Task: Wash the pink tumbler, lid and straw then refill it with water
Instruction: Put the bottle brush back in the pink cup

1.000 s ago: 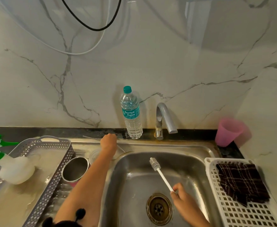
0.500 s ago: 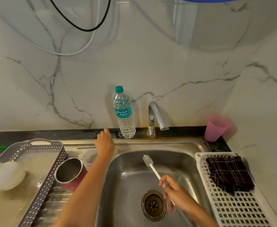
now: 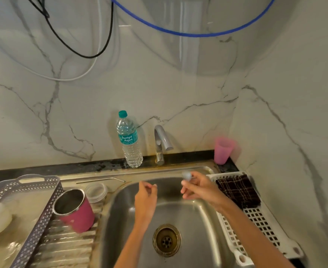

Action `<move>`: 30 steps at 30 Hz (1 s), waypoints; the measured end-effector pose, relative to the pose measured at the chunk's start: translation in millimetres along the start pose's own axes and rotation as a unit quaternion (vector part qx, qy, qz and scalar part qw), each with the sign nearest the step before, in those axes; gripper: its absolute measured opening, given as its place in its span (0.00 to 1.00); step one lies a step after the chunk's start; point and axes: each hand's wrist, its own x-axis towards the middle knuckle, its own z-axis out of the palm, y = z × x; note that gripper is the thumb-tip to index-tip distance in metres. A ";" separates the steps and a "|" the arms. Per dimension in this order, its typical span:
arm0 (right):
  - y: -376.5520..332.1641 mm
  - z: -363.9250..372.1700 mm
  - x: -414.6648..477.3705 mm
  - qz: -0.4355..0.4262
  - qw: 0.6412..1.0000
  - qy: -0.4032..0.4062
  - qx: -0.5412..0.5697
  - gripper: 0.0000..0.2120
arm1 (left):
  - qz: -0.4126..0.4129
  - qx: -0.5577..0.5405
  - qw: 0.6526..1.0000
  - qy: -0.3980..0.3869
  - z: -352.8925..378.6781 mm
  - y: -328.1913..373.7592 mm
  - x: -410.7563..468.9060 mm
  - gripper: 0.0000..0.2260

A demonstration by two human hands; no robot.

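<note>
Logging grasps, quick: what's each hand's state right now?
Left hand: open, fingers loosely curled, holding nothing.
Right hand: closed around the white brush, its head blurred.

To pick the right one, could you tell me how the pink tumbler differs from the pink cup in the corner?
The pink tumbler is deep pink with a steel inside; the pink cup is pale pink throughout. The tumbler sits tilted on the drainboard left of the sink; the cup stands upright at the back right. Both are lidless.
</note>
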 end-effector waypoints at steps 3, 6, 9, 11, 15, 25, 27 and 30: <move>-9.8 -15.4 9.5 -0.085 0.983 0.116 -0.110 0.07 | 0.008 -0.025 0.999 -0.045 15.0 12.3 -8.2 0.06; -23.0 -38.7 23.7 -0.130 0.954 0.216 -0.161 0.09 | 0.017 -0.052 0.995 -0.077 27.8 28.8 -7.3 0.04; -42.1 -67.6 35.7 -0.146 0.933 0.270 -0.188 0.08 | 0.029 -0.057 0.994 -0.093 37.3 43.7 -0.7 0.02; -55.0 -88.8 43.3 -0.155 0.920 0.303 -0.195 0.08 | 0.034 -0.056 0.994 -0.092 41.7 50.6 4.6 0.03; -78.3 -128.2 64.6 -0.176 0.893 0.362 -0.201 0.11 | 0.034 -0.068 0.993 -0.085 46.4 54.7 14.0 0.04; -62.5 -173.4 135.7 -0.132 0.847 0.407 -0.315 0.09 | -0.006 -0.100 0.992 -0.072 46.2 22.0 18.2 0.03; -49.5 -170.4 144.9 -0.120 0.845 0.404 -0.328 0.08 | -0.016 -0.097 0.993 -0.069 46.3 13.1 19.8 0.04; -35.6 -165.7 154.2 -0.107 0.839 0.412 -0.339 0.11 | -0.033 -0.081 0.994 -0.061 45.9 4.3 21.3 0.04</move>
